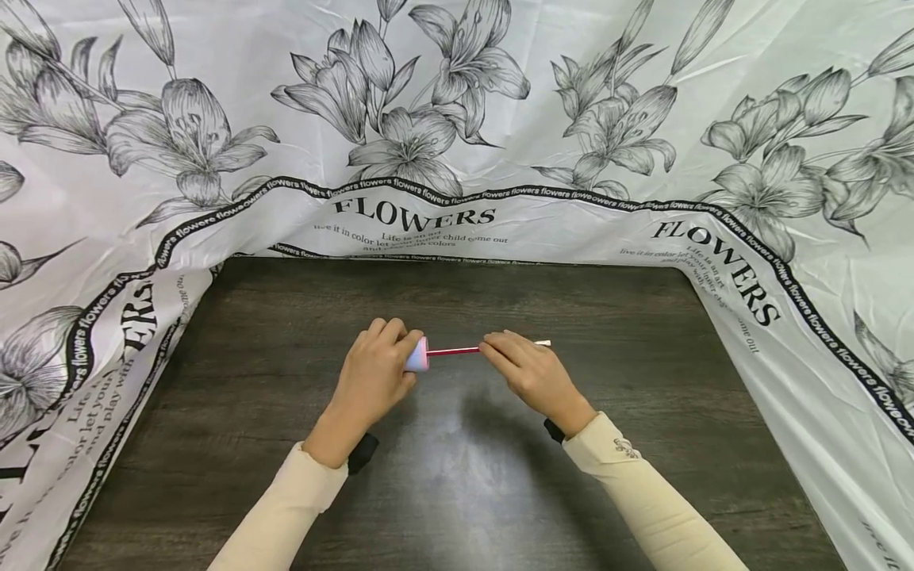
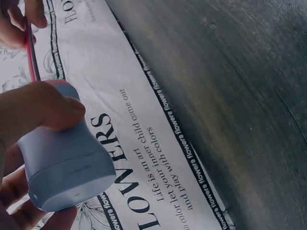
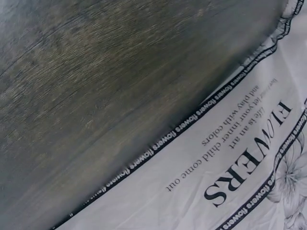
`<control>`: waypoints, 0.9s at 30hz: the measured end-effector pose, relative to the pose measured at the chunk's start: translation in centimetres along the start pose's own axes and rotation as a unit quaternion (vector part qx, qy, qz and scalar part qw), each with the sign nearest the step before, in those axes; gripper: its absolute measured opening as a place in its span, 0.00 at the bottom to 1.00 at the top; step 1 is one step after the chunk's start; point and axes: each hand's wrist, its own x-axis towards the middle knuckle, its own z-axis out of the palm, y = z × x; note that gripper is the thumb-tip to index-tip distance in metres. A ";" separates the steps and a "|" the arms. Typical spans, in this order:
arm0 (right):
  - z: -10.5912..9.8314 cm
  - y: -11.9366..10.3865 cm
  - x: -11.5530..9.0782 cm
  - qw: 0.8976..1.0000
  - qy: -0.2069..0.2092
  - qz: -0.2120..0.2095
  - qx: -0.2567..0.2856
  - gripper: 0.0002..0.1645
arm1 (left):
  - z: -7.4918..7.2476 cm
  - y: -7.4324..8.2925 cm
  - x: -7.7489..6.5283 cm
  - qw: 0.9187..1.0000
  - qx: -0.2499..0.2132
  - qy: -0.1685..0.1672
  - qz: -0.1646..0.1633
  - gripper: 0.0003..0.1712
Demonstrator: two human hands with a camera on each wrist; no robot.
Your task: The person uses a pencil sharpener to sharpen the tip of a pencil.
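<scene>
My left hand (image 1: 374, 369) grips a small pale blue pencil sharpener (image 1: 416, 355) with a pink end facing right. In the left wrist view, the thumb (image 2: 64, 112) presses on the waist of the sharpener's rounded body, and the other fingers wrap underneath. A thin red pencil (image 1: 453, 351) has one end at the sharpener's pink face; how deep it sits inside is hidden. My right hand (image 1: 528, 369) pinches the pencil further along, and its whitish far end sticks out past the fingers. Both hands are held above the dark table. The right wrist view shows neither hand.
Beneath the hands lies a dark wood-grain tabletop (image 1: 457, 492). A white cloth (image 1: 585, 230) printed with grey flowers and black lettering rises along its back and both sides. Dark bands (image 1: 364, 452) sit at the wrists.
</scene>
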 end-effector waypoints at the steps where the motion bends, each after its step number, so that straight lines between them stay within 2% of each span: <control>1: 0.1 0.0 0.0 1.000 0.005 -0.005 -0.008 0.15 | -0.1 0.0 0.1 1.000 -0.005 -0.006 -0.003 0.27; 9: 0.1 0.0 -0.1 0.998 0.041 -0.018 -0.047 0.12 | -0.4 0.1 0.5 0.998 -0.039 -0.049 -0.013 0.28; 13: 0.0 -0.2 0.0 0.998 0.032 -0.003 -0.046 0.13 | -0.2 0.1 0.5 0.999 -0.026 -0.039 0.003 0.28; 15: 0.0 -0.2 0.1 0.999 0.028 0.004 -0.042 0.14 | 0.0 0.2 0.4 1.000 -0.004 -0.013 0.024 0.29; 18: 0.0 -0.2 0.2 0.999 0.029 0.016 -0.033 0.15 | 0.6 0.3 0.4 0.996 0.037 0.058 0.058 0.27; 20: 0.0 -0.1 0.3 0.999 0.034 0.024 -0.025 0.16 | 1.2 0.3 0.4 0.988 0.058 0.116 0.078 0.24; 23: 0.0 0.1 0.4 0.999 0.037 0.033 -0.011 0.18 | 2.0 0.5 0.3 0.973 0.088 0.192 0.096 0.20; 25: 0.0 0.2 0.4 0.999 0.035 0.040 0.001 0.20 | 2.5 0.6 0.2 0.963 0.106 0.227 0.100 0.18; 27: -0.1 0.2 0.5 0.998 0.028 0.048 0.013 0.21 | 2.9 0.7 0.1 0.956 0.119 0.248 0.098 0.16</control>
